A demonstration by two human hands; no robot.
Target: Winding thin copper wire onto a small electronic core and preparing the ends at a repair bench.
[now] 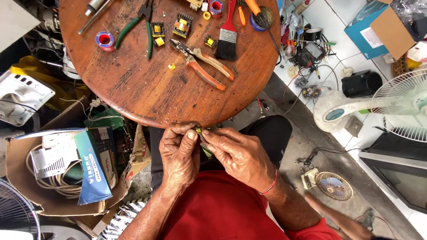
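Both hands meet just below the near edge of a round wooden table (133,89). My left hand (180,153) and my right hand (238,155) pinch the same small yellow-green part (199,131) between their fingertips; most of it is hidden by the fingers, so its kind is unclear. On the table lie orange-handled pliers (204,64), green-handled pliers (135,26), a red-handled paintbrush (227,38), small yellow transformer coils (158,33) and a red spool of wire (105,40).
An open cardboard box (58,173) with cables and a blue packet sits at my left. A white standing fan (391,106) and a small fan (333,186) stand on the floor at right, among loose wires and a black container (360,83).
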